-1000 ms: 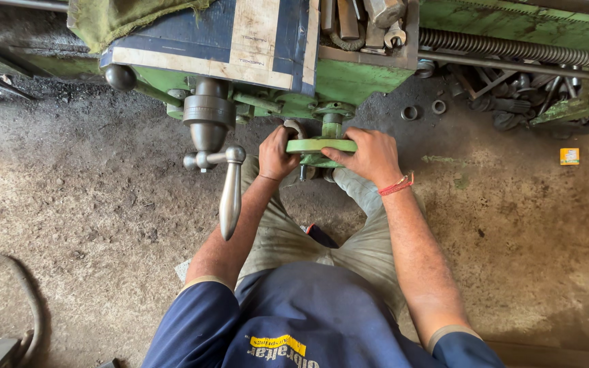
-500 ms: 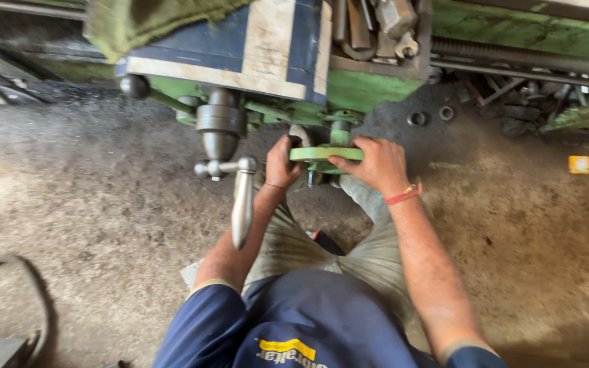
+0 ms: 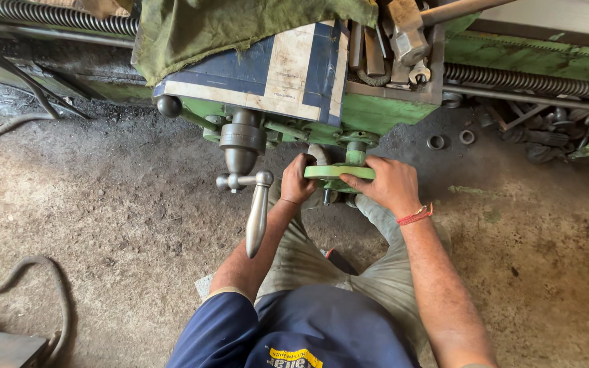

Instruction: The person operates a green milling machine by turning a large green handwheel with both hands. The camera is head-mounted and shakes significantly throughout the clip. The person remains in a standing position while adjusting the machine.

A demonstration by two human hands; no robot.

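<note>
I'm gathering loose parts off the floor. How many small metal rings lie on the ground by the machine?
2 for certain: one ring and a second ring beside it, right of the green handwheel. More may hide in the scrap clutter further right.

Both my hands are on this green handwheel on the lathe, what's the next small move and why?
Probably a short turn of the green handwheel. The left hand and right hand grip opposite sides of its rim, and the long steel lever handle beside it hangs untouched, clear of the left forearm.
</note>
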